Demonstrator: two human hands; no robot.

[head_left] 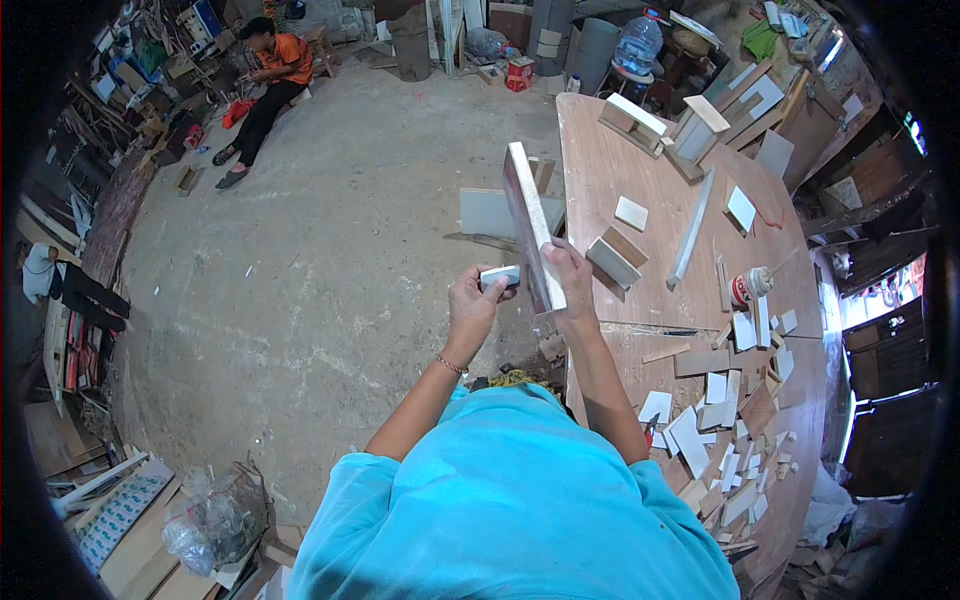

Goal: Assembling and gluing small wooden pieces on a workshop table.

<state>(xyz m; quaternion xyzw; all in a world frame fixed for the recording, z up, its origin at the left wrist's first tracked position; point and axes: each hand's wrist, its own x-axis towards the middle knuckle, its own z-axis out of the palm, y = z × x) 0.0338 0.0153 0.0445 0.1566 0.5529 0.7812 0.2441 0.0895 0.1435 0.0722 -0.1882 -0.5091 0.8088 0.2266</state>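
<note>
My right hand (570, 288) is closed around the lower end of a long flat wooden board (533, 225). The board stands tilted up, its pale narrow edge facing me and its broad side reddish brown. My left hand (471, 308) grips a small block (501, 276) with a light top and a darker side, thumb along its near side. The block is just left of the board, and a narrow gap seems to part them. Close to my right hand, an L-shaped wooden piece (615, 258) rests on the table.
The wooden table (600, 370) on my right carries many offcuts (690, 440), a red-and-white can (750, 287), a long strip (691, 228) and small wooden assemblies (634, 122). A person in orange (290, 60) sits at the far left. Planks and a plastic bag (215, 525) lie lower left.
</note>
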